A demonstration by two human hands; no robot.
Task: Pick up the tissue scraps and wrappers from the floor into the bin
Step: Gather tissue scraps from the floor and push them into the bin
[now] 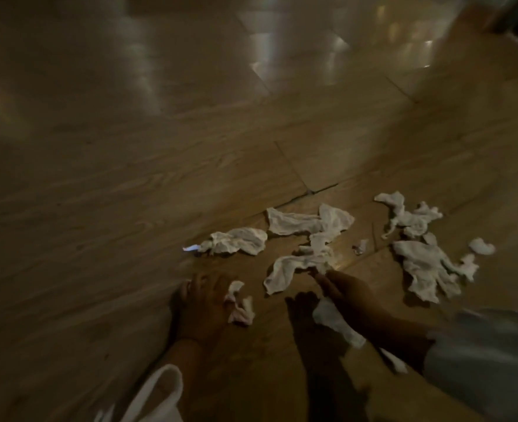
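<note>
White tissue scraps lie scattered on the wood-look floor (130, 178): a crumpled one (239, 240), a long strip (300, 263), a flat piece (294, 223) and a torn cluster (419, 263) at the right. A tiny wrapper (359, 246) and a bluish-white bit (190, 248) lie among them. My left hand (200, 303) rests low on the floor and pinches a small scrap (239, 307) at its thumb side. My right hand (343, 295) stretches its fingertips to the end of the long strip, with a tissue piece (332, 319) held between thumb and palm. No bin is in view.
A white looped thing (160, 391), perhaps a bag handle, hangs at the bottom left. A grey-blue sleeve (480, 360) covers my right arm. Glossy tiles (282, 56) stretch far ahead, and a dark edge (513, 22) stands at the top right. The light is dim.
</note>
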